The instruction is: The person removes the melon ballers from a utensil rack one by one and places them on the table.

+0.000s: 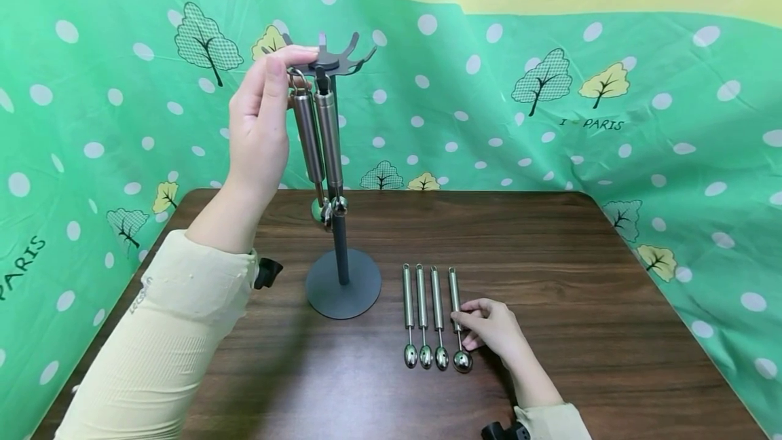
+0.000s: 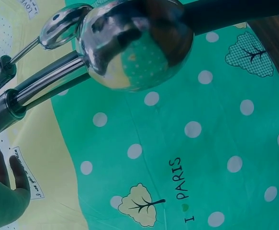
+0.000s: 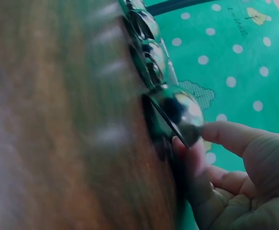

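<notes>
My left hand [image 1: 259, 104] reaches up to the top of a dark grey utensil rack [image 1: 343, 285], index finger laid across its top and thumb upright at a hook. Two steel-handled scoops [image 1: 328, 138] hang by their loops beside these fingers; their shiny bowls [image 2: 134, 45] fill the top of the left wrist view. On the table, my right hand [image 1: 491, 328] pinches the round-bowled scoop [image 1: 462, 360] low on its handle. That scoop ends a row of several steel scoops [image 1: 425, 356], bowls toward me. In the right wrist view its bowl [image 3: 180, 112] lies rim down.
The brown wooden table [image 1: 550, 257] carries the rack's round base left of the row. Bare hooks [image 1: 360, 56] spread from the rack's right side. A green dotted cloth [image 1: 464, 100] hangs behind the table and along both sides.
</notes>
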The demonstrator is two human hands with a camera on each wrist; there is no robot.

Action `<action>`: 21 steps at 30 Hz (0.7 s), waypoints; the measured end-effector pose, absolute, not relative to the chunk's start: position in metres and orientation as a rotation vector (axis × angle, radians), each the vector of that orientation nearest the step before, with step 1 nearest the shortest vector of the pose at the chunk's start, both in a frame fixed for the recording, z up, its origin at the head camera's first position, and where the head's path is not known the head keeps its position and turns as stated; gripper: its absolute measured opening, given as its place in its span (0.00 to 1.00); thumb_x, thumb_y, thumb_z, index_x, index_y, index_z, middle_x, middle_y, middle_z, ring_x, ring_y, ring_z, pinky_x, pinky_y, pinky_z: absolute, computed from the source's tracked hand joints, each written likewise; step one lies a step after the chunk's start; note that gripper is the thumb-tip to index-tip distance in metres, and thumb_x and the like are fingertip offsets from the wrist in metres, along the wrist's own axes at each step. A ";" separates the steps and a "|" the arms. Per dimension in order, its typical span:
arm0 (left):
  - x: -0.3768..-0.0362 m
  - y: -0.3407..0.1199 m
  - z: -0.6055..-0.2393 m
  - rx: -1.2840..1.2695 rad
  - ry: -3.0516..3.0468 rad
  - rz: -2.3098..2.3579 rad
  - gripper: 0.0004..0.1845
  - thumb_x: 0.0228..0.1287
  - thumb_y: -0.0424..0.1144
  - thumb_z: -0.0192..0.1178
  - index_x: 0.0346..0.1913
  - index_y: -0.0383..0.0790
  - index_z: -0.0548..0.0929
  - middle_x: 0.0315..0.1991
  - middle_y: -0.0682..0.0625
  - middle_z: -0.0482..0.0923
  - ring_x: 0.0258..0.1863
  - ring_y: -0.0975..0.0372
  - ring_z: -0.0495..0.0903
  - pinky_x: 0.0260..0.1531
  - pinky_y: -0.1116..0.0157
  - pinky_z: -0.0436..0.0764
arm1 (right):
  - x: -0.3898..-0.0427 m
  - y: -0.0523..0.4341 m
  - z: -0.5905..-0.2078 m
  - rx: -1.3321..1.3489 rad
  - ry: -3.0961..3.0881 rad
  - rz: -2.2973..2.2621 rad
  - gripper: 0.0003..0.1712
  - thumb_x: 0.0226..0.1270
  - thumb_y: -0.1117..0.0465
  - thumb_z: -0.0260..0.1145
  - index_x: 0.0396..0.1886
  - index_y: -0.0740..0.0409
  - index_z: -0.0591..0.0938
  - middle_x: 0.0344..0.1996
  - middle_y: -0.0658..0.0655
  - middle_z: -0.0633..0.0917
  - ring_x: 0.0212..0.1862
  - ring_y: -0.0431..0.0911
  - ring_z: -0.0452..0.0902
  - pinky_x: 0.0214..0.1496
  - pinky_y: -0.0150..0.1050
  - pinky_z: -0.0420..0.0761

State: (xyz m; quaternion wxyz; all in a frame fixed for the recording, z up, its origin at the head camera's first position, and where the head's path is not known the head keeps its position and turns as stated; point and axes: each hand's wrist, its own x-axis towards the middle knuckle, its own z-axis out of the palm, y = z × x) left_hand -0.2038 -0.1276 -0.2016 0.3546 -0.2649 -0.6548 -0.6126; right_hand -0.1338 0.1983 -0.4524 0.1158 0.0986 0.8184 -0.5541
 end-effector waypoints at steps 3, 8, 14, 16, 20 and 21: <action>-0.204 -0.128 -0.201 -0.685 -1.700 -1.562 0.20 0.79 0.36 0.40 0.55 0.38 0.83 0.55 0.51 0.82 0.46 0.57 0.75 0.47 0.65 0.73 | -0.134 0.202 -0.451 0.268 2.388 -1.612 0.25 0.63 0.60 0.70 0.53 0.74 0.78 0.28 0.56 0.84 0.19 0.42 0.80 0.24 0.36 0.84; -0.203 -0.129 -0.199 -0.688 -1.717 -1.514 0.19 0.79 0.35 0.40 0.55 0.36 0.83 0.55 0.50 0.83 0.51 0.58 0.75 0.52 0.65 0.72 | -0.133 0.206 -0.444 0.280 2.415 -1.600 0.27 0.63 0.57 0.71 0.54 0.73 0.78 0.30 0.56 0.85 0.21 0.42 0.81 0.26 0.36 0.84; -0.203 -0.129 -0.199 -0.676 -1.717 -1.482 0.19 0.80 0.40 0.43 0.55 0.36 0.83 0.53 0.52 0.84 0.49 0.60 0.76 0.51 0.67 0.70 | -0.134 0.205 -0.428 0.240 2.454 -1.619 0.27 0.65 0.58 0.70 0.56 0.73 0.77 0.32 0.60 0.85 0.22 0.43 0.81 0.27 0.36 0.84; -0.203 -0.129 -0.199 -0.673 -1.712 -1.488 0.20 0.79 0.45 0.45 0.54 0.37 0.84 0.52 0.52 0.84 0.48 0.59 0.76 0.49 0.67 0.72 | -0.135 0.204 -0.421 0.216 2.477 -1.612 0.27 0.65 0.58 0.70 0.57 0.73 0.77 0.33 0.61 0.86 0.22 0.43 0.81 0.27 0.36 0.84; -0.202 -0.128 -0.199 -0.643 -1.721 -1.484 0.22 0.77 0.49 0.45 0.55 0.38 0.84 0.52 0.51 0.84 0.47 0.59 0.76 0.47 0.67 0.72 | -0.136 0.201 -0.407 0.164 2.514 -1.605 0.29 0.65 0.57 0.70 0.58 0.72 0.77 0.35 0.61 0.86 0.23 0.43 0.81 0.29 0.37 0.85; -0.202 -0.128 -0.199 -0.618 -1.731 -1.472 0.22 0.77 0.49 0.45 0.55 0.39 0.84 0.52 0.51 0.84 0.47 0.59 0.76 0.47 0.68 0.71 | -0.137 0.200 -0.403 0.150 2.520 -1.608 0.29 0.66 0.56 0.70 0.59 0.72 0.77 0.35 0.61 0.85 0.23 0.43 0.81 0.29 0.37 0.85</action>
